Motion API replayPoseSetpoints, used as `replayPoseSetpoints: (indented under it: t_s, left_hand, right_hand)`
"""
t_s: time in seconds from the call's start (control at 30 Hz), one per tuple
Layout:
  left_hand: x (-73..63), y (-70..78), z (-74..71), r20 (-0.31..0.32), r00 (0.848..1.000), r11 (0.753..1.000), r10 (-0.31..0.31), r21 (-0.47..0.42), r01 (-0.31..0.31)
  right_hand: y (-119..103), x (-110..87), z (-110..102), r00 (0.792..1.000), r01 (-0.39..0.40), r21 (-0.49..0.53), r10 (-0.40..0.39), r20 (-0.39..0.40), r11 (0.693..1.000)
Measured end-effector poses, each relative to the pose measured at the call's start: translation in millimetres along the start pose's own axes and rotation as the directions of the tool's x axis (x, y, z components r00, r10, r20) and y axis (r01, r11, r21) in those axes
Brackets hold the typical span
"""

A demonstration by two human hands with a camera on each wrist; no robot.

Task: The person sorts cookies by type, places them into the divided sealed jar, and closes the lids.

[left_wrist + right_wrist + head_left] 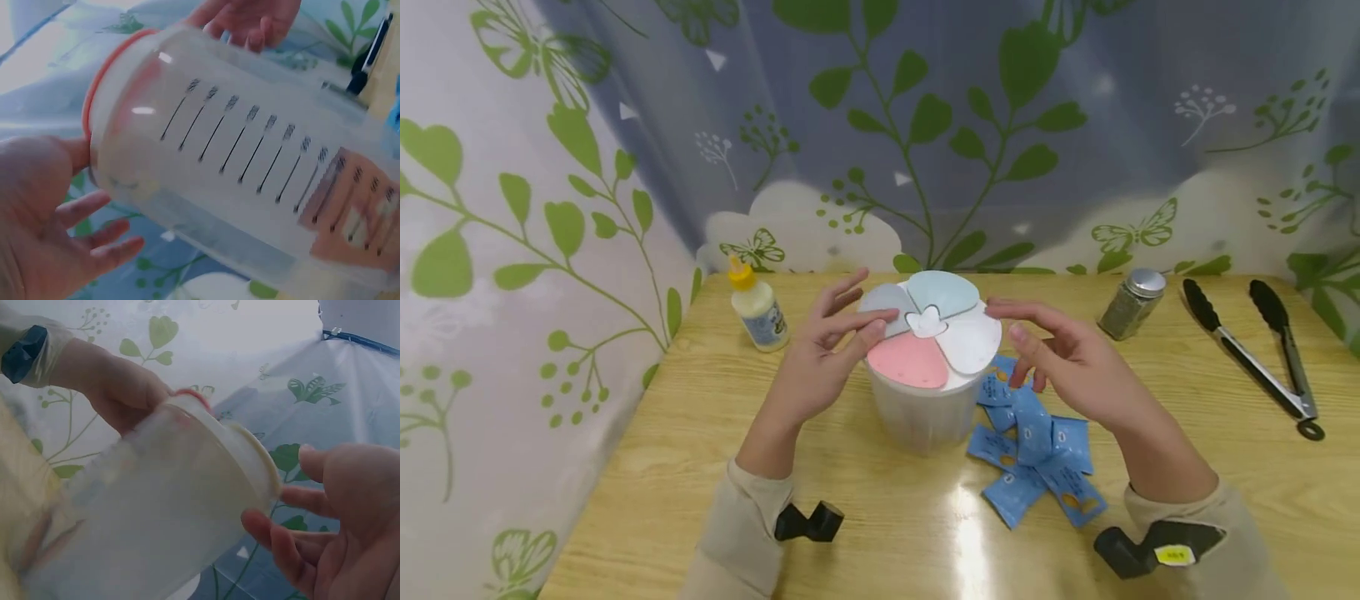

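A translucent plastic canister (923, 421) stands upright mid-table under a round lid with pink, grey, pale blue and white petal flaps (910, 362). At the lid's left side, my left hand (816, 362) has its thumb and index fingertips on the grey and pink flaps, the other fingers spread. My right hand (1082, 371) is on the opposite side, its index fingertip at the white flap's rim and the rest loosely bent. Measuring lines run down the canister wall (237, 150) in the left wrist view, and something orange-brown (356, 219) shows near its bottom.
Several blue packets (1033, 429) lie in a pile right of the canister. A yellow-capped glue bottle (762, 308) stands back left. A glass shaker jar (1131, 304) and black-tipped tongs (1262, 367) are at the right. A patterned curtain (917, 133) hangs behind the table.
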State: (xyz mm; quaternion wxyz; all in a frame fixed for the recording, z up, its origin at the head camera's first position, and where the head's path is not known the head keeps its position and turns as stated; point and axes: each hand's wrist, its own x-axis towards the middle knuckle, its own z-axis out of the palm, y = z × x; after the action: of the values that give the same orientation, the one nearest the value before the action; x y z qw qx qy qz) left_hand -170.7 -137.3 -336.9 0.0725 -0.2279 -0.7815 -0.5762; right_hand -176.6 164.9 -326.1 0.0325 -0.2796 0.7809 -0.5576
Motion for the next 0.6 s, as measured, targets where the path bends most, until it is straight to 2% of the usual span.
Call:
replayPoseSetpoints:
  t_s: [0.07,0.13,0.2,0.27,0.4,0.5,0.6]
  left_hand:
    - [-0.6,-0.2,-4.7,-0.067,0.997,0.998,0.022,0.060,-0.018]
    - [-1.4,-1.4,-7.3,-0.075,0.996,0.994,0.048,0.098,-0.040]
    - [-2.8,-2.4,-8.1,-0.024,0.998,0.994,0.056,0.097,-0.053]
    - [-4.6,-1.6,-6.7,0.054,0.997,0.994,0.052,0.088,-0.056]
    - [-6.4,3.3,-1.0,0.168,0.985,0.997,0.050,0.053,-0.060]
    - [-5.5,6.3,3.0,0.193,0.977,0.996,0.090,-0.023,-0.087]
    - [-3.9,8.1,5.7,0.203,0.966,0.987,0.158,-0.050,-0.151]
  right_hand:
    - [0,-0.1,-2,0.999,0.048,0.019,-0.048,-0.015,0.999]
    - [2,0.0,-3,0.995,0.098,0.053,-0.097,-0.021,0.994]
    - [4,0.1,-1,0.990,0.142,0.090,-0.141,-0.021,0.986]
    - [6,0.1,0,0.986,0.169,0.120,-0.168,-0.014,0.978]
    - [8,0.6,2,0.979,0.201,0.141,-0.204,0.002,0.969]
    - [9,1.0,2,0.969,0.246,0.155,-0.248,-0.004,0.957]
    - [10,1.1,2,0.960,0.278,0.149,-0.279,-0.009,0.949]
